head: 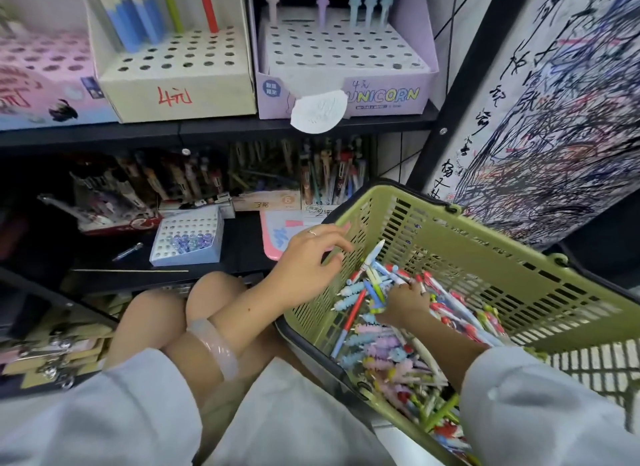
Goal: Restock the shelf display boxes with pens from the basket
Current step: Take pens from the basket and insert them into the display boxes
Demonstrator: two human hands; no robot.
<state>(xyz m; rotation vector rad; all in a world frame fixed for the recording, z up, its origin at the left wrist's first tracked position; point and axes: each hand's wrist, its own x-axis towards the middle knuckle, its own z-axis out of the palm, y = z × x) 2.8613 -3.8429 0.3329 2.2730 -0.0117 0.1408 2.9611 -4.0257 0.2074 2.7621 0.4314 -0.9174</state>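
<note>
While the left hand rests on the near wall of the green basket, its fingers lie loosely spread over the rim and its grip holds nothing. A ring sits on one finger and a pale bracelet circles the forearm. The right hand is down inside the basket among the pens, its fingers curled around a small bunch of them; a white-tipped pen sticks up from that bunch toward the basket wall. The rest of the pens lie in a loose, mixed heap along the basket's bottom, many with knobbly pastel barrels, others red and green.

On the upper shelf stand two display boxes with rows of holes. The cream box, marked in red on its front, holds a few blue, green and red pens at its back. The lilac box, lettered UNICORN, holds a few pastel pens at its back, with most holes open. On the lower shelf a small blue box with holes carries several shiny beads, and a single pen lies just beside it.
</note>
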